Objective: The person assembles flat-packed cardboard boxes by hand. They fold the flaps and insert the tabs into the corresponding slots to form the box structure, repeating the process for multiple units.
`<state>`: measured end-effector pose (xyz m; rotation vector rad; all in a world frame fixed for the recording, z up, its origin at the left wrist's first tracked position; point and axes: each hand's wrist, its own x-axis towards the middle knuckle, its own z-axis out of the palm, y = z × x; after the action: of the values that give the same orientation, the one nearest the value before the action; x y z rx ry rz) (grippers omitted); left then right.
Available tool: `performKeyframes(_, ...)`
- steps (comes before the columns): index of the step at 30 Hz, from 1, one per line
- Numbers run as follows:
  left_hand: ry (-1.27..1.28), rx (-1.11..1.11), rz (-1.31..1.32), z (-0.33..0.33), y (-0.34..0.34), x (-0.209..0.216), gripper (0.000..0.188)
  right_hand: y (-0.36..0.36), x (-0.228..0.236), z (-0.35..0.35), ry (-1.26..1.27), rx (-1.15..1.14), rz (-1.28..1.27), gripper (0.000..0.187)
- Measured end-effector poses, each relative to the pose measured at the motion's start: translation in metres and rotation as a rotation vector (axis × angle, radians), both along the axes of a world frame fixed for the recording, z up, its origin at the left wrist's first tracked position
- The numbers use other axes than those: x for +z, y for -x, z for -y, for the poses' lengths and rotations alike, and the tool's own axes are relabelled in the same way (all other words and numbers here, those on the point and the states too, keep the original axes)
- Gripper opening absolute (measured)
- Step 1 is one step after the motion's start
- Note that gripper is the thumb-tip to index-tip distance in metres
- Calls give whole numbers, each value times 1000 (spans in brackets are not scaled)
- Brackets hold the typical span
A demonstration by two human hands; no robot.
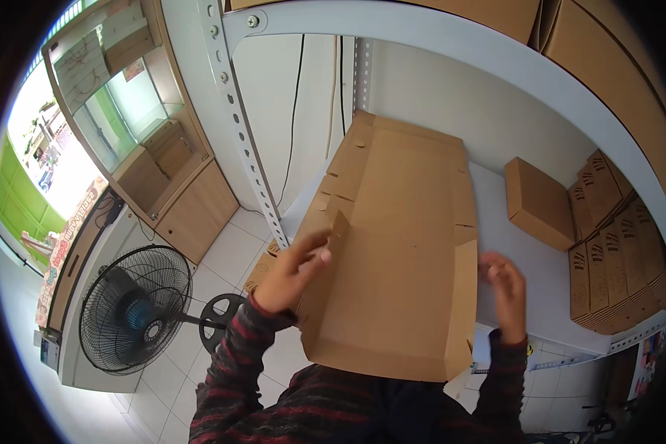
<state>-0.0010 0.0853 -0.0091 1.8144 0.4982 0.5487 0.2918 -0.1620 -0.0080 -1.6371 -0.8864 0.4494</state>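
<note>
A large flat brown cardboard box blank (pixel 396 244) lies in front of me, its near end close to my body and its far end resting on a shelf. Its side panels and small flaps are partly folded up along creases. My left hand (pixel 296 274) is at the left side panel, beside a raised flap (pixel 338 231), with thumb and fingers apart. Beyond the right edge is my right hand (pixel 505 285), fingers loosely bent and slightly blurred, next to the upturned right flap (pixel 464 277). Neither hand clearly grips the cardboard.
The grey-white metal shelf (pixel 522 288) holds a closed brown box (pixel 539 203) and several stacked printed boxes (pixel 618 259) at right. Its perforated upright (pixel 248 140) stands left of the cardboard. A black standing fan (pixel 137 311) and a wooden glass cabinet (pixel 189 200) are farther left.
</note>
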Motion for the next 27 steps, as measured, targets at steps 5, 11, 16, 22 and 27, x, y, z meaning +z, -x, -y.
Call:
performKeyframes(5,283,101,-64,-31,-20,-2,73,-61,6,-21,235,-51,-28,56)
performKeyframes(11,291,134,-74,-32,-37,0,69,-60,-4,-46,65,39,-6,44)
performKeyframes(16,112,-68,-40,-30,-50,2,67,-43,3,-62,-35,207,144,42)
performKeyframes(22,-209,-123,-298,-27,-74,-7,73,-29,12,-79,213,341,319,55)
performKeyframes(27,-453,-153,-498,-2,-77,-7,83,-28,-1,-83,265,335,602,56)
